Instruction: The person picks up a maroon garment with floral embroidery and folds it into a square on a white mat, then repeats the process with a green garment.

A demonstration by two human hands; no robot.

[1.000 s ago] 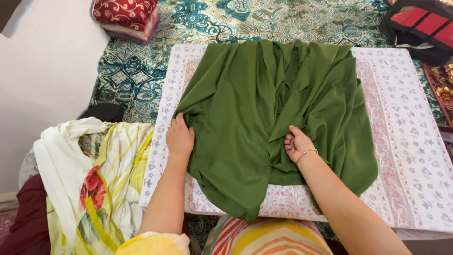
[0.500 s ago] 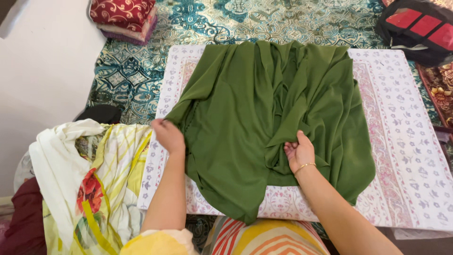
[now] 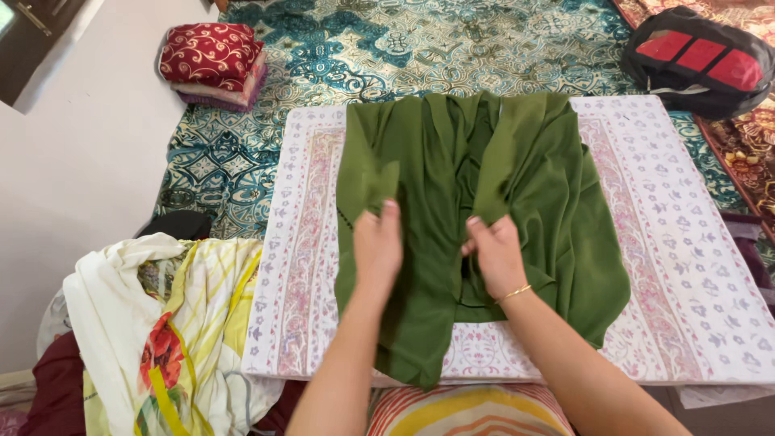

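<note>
Left hand (image 3: 378, 246) is laid palm-down on the green cloth (image 3: 557, 202), fingers flat, pressing a left flap that is folded in toward the middle; nothing looks pinched, so it counts as flat and unclenched. Right hand (image 3: 494, 254), bangle at the wrist, is just beside it at 3 o'clock, fingers curled into a bunch of fabric near the centre fold, apparently clamped on it. Hands are close but not touching. Cloth lies on the white-and-pink printed pad (image 3: 686, 242), top edge near the pad's 12 o'clock side, bottom tip hanging over the 6 o'clock edge toward the striped lap (image 3: 468, 412). Progress, as a judgement: left side is turned in, centre is gathered in loose pleats, right side is spread wide and rumpled toward 4 o'clock, so folding is read as early, roughly one fold in; right flap, smoothing and lengthwise folds remain. Outward: floral yellow-white sheet pile (image 3: 161, 323) at 8 o'clock, red folded stack (image 3: 211, 55) at 10 o'clock, black-red bag (image 3: 698, 60) at 2 o'clock, all on the teal patterned carpet (image 3: 242, 161).
</note>
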